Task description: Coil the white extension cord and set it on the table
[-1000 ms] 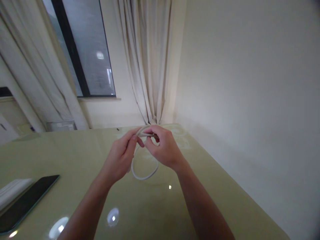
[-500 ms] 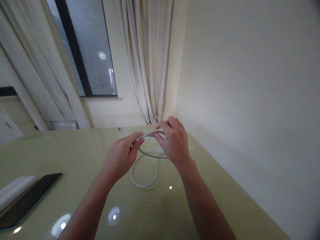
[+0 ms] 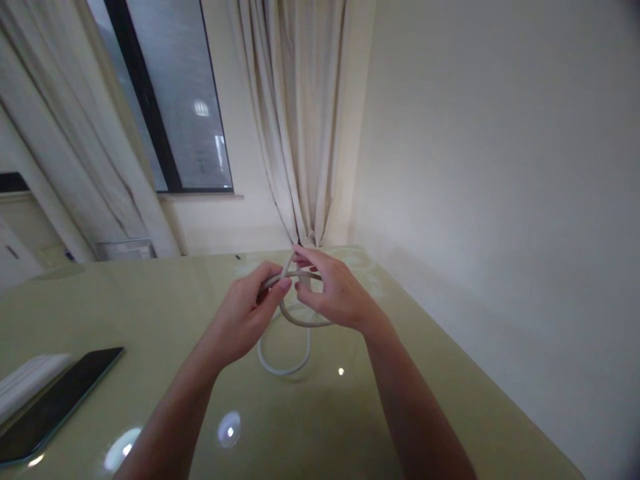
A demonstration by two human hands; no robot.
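Note:
A white cable point(image 3: 303, 324) is gathered in loops between my hands above the table. My left hand point(image 3: 243, 317) pinches it between thumb and fingers, where two strands cross. My right hand point(image 3: 343, 287) curves around the loops from the other side, its forefinger at a raised strand and its thumb lower and apart from it. Part of the cable passes behind the right hand and is hidden. A lower loop of the same cable hangs or rests below the hands; I cannot tell which. The cable's ends are not clearly visible.
The glossy greenish table point(image 3: 165, 313) reflects lights. At its left lie a dark flat tablet-like slab point(image 3: 63, 400) and a white long object point(image 3: 33, 380). A bare wall point(image 3: 490, 187) borders the right side. Curtains point(image 3: 305, 120) and a window point(image 3: 175, 93) stand behind.
My right hand has turned and its fingers have spread, with the forefinger now at a raised strand. The strands now cross near my left thumb, and the held loop hangs slightly lower.

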